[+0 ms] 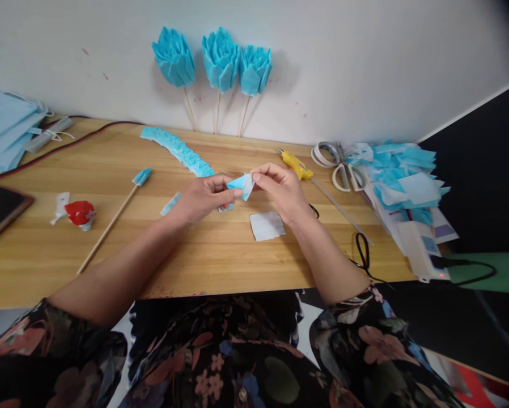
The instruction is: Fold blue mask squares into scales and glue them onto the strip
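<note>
Between my two hands is a small folded piece of blue and white mask fabric (241, 184). My left hand (207, 197) pinches its left side, and the fingers of my right hand (280, 187) grip its upper right corner. Just behind my left hand runs an overlapping row of folded blue petals (178, 148). One pale blue piece (171, 204) lies left of my left wrist, partly covered by it. A whitish fabric square (267, 226) rests flat below my right hand. To the left, a wooden stick (110, 226) has a small blue bud (142, 177) at its tip.
Three blue fabric flowers (220, 61) on sticks lean against the wall. At right are a yellow glue gun (296, 164), tape (325, 153), scissors (348, 174), fabric scraps (403, 175) and a power strip (422, 249). Leftward lie masks (8, 127), a phone (1, 212) and a red-wrapped item (81, 212).
</note>
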Motion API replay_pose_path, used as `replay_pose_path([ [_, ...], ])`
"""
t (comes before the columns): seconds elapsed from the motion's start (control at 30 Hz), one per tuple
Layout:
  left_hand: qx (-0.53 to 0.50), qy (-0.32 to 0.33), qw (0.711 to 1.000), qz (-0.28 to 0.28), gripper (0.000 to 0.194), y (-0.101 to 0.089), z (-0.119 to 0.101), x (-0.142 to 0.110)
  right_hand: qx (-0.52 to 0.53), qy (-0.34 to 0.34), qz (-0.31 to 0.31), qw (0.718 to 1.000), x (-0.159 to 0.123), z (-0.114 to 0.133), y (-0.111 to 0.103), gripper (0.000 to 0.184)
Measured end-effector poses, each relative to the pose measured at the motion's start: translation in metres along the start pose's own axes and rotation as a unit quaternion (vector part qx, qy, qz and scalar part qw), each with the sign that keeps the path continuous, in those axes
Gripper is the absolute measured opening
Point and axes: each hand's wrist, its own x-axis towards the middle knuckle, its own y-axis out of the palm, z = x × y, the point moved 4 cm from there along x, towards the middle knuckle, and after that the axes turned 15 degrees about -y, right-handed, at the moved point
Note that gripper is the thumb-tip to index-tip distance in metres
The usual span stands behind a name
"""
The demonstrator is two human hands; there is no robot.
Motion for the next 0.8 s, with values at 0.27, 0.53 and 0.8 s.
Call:
replay_pose_path([
  [0.27, -0.002, -0.008, 1.000, -0.012, 0.023, 0.000, -0.002, -0.002, -0.026, -0.007, 0.016, 1.000, 0.000, 0.003, 0.001, 0.015],
  [0.53, -0.005, -0.020, 0.999, -0.032, 0.024, -0.003, 0.001, -0.001, -0.042, -0.044, 0.014, 0.998, 0.000, 0.004, 0.000, 0.010],
  [0.8, -0.035, -0.027, 0.998, -0.034, 0.017, -0.004, 0.001, -0.001, -0.124, -0.138, 0.055, 0.981, -0.002, 0.012, 0.002, 0.010],
])
